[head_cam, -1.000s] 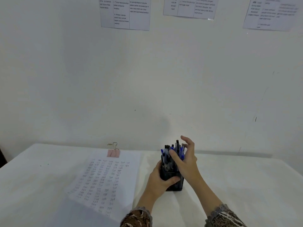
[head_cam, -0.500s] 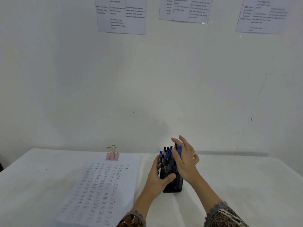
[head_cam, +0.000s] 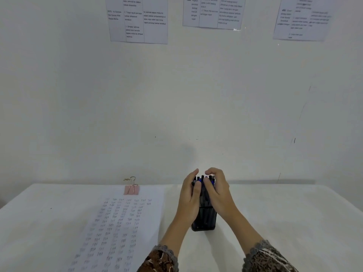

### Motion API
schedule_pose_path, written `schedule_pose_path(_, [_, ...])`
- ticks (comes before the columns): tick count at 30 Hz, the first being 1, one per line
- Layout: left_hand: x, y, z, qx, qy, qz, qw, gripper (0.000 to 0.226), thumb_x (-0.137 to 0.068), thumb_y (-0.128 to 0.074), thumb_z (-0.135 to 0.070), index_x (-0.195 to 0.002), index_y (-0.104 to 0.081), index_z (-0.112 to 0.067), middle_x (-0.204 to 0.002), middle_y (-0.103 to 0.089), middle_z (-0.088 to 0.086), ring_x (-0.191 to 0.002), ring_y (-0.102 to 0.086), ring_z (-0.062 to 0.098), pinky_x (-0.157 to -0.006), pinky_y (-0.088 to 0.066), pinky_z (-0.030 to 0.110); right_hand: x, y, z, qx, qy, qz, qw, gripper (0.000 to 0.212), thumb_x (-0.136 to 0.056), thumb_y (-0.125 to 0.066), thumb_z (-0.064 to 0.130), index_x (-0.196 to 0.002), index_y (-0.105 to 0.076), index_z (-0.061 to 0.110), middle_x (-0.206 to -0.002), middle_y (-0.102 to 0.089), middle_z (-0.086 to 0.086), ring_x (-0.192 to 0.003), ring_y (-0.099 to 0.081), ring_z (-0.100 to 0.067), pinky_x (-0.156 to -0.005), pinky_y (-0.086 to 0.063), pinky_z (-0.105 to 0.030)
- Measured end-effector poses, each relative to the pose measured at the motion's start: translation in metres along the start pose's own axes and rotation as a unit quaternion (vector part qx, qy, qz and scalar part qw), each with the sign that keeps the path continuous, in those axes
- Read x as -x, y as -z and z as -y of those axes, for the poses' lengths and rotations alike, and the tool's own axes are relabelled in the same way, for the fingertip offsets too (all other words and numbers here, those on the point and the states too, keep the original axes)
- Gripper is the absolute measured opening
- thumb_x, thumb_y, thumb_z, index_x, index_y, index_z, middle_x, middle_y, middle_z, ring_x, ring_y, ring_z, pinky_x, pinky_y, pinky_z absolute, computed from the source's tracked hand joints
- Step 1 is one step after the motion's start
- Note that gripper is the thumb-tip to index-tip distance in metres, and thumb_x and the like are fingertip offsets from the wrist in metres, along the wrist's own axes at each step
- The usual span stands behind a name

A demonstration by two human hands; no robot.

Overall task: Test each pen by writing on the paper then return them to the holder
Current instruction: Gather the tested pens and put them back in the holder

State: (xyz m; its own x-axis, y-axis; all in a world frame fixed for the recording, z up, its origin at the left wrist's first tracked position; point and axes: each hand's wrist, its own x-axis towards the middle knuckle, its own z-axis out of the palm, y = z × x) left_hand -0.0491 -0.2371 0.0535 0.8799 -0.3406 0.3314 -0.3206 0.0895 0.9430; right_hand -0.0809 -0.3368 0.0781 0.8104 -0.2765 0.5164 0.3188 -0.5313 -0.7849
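A black pen holder (head_cam: 204,221) stands on the white table, right of the paper. Several blue and black pens (head_cam: 203,178) stick up out of it in a tight bundle. My left hand (head_cam: 187,201) wraps the bundle from the left, thumb across its front. From the right, my right hand (head_cam: 219,195) cups the same pens, fingers curled over their tops. Both hands sit above the holder's rim and hide most of the pen shafts. The paper (head_cam: 121,228) lies to the left, covered with rows of short written marks.
A pink binder clip (head_cam: 131,189) grips the paper's far edge. The white table (head_cam: 284,216) ends at a plain wall just behind the holder. Printed sheets (head_cam: 138,20) hang high on that wall.
My left hand has slid up from the holder's side onto the pens. My right hand has closed in around the bundle from the right, its fingers now curled over the tops.
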Motion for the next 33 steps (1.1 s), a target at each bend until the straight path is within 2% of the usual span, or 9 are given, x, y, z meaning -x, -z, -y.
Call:
schedule_pose_path(5, [-0.009, 0.005, -0.001, -0.068, -0.038, -0.049, 0.996, 0.031, -0.093, -0.03, -0.038, -0.12, -0.038, -0.051, -0.139, -0.032, -0.024, -0.134, -0.026, -0.001, -0.116, -0.023, 0.036, 0.007, 0.004, -0.004, 0.155, -0.014, 0.069, 0.985, 0.028, -0.089, -0.024, 0.044, -0.096, -0.049, 0.054, -0.133, -0.026, 0.039, -0.129, -0.015, 0.016, -0.105, -0.001, -0.029])
schedule_pose_path(8, [-0.013, 0.009, -0.005, -0.214, -0.066, 0.003, 0.975, 0.045, -0.09, -0.025, -0.03, -0.133, -0.04, -0.035, -0.145, -0.026, -0.019, -0.139, -0.016, 0.004, -0.119, -0.006, 0.036, 0.011, 0.01, -0.003, 0.06, -0.005, 0.05, 0.997, 0.031, -0.094, -0.033, 0.039, -0.119, -0.042, 0.054, -0.14, -0.03, 0.03, -0.13, -0.027, 0.013, -0.11, -0.015, -0.021])
schedule_pose_path(12, [-0.021, 0.008, -0.009, -0.326, -0.004, 0.077, 0.942, 0.046, -0.1, -0.021, -0.022, -0.146, -0.018, -0.025, -0.155, -0.01, -0.009, -0.143, 0.001, 0.01, -0.117, 0.009, 0.035, 0.008, 0.007, -0.002, -0.074, -0.055, 0.097, 0.991, 0.039, -0.1, -0.036, 0.01, -0.131, -0.044, 0.032, -0.144, -0.035, 0.017, -0.131, -0.03, 0.012, -0.106, -0.024, -0.005])
schedule_pose_path(16, [-0.017, 0.007, -0.011, -0.238, 0.077, 0.069, 0.966, 0.045, -0.101, -0.012, -0.031, -0.146, -0.018, -0.03, -0.155, -0.009, -0.01, -0.143, 0.0, 0.01, -0.118, 0.004, 0.04, 0.003, 0.009, 0.005, -0.131, -0.138, 0.09, 0.978, 0.06, -0.091, -0.034, -0.008, -0.141, -0.036, 0.025, -0.147, -0.033, 0.012, -0.133, -0.029, -0.001, -0.108, -0.024, -0.019])
schedule_pose_path(19, [-0.022, 0.007, -0.013, -0.133, 0.126, 0.068, 0.981, 0.049, -0.097, -0.023, -0.037, -0.146, -0.016, -0.031, -0.156, -0.006, -0.006, -0.144, -0.007, 0.013, -0.118, -0.011, 0.042, -0.002, 0.01, 0.002, -0.023, -0.121, 0.155, 0.98, 0.041, -0.1, -0.031, 0.019, -0.136, -0.043, 0.035, -0.147, -0.029, 0.018, -0.134, -0.027, 0.001, -0.117, -0.017, -0.032])
schedule_pose_path(21, [-0.025, 0.006, -0.016, -0.12, 0.14, 0.085, 0.979, 0.058, -0.094, -0.031, -0.037, -0.147, -0.008, -0.031, -0.156, -0.004, -0.006, -0.144, -0.006, 0.014, -0.118, -0.013, 0.043, -0.004, 0.009, 0.003, 0.002, -0.112, 0.144, 0.983, 0.037, -0.102, -0.029, 0.029, -0.135, -0.046, 0.032, -0.147, -0.032, 0.017, -0.133, -0.029, 0.004, -0.116, -0.018, -0.027])
schedule_pose_path(26, [-0.015, 0.001, -0.016, 0.026, 0.151, 0.047, 0.987, 0.059, -0.098, -0.04, -0.024, -0.148, -0.008, -0.028, -0.152, -0.019, -0.007, -0.135, -0.029, 0.009, -0.112, -0.029, 0.031, -0.003, 0.006, 0.01, -0.052, -0.124, 0.09, 0.987, 0.044, -0.095, -0.035, 0.004, -0.137, -0.045, 0.018, -0.136, -0.047, 0.007, -0.125, -0.043, -0.005, -0.1, -0.033, -0.016])
schedule_pose_path(30, [-0.007, 0.0, -0.002, 0.085, 0.14, -0.024, 0.986, 0.055, -0.096, -0.035, -0.046, -0.145, -0.012, -0.038, -0.143, -0.029, -0.018, -0.129, -0.032, 0.003, -0.113, -0.027, 0.033, 0.001, 0.008, 0.004, -0.16, -0.171, 0.057, 0.971, 0.041, -0.1, -0.037, 0.016, -0.14, -0.038, 0.026, -0.138, -0.039, 0.015, -0.125, -0.037, -0.001, -0.1, -0.03, -0.018])
schedule_pose_path(33, [-0.002, -0.003, 0.014, 0.112, 0.17, -0.025, 0.979, 0.072, -0.08, -0.034, -0.076, -0.14, -0.032, -0.038, -0.142, -0.039, -0.015, -0.127, -0.042, 0.006, -0.111, -0.031, 0.036, 0.017, 0.001, -0.004, -0.253, -0.226, 0.006, 0.94, 0.032, -0.101, -0.033, 0.032, -0.118, -0.059, 0.026, -0.121, -0.061, 0.008, -0.106, -0.059, -0.002, -0.085, -0.043, -0.016])
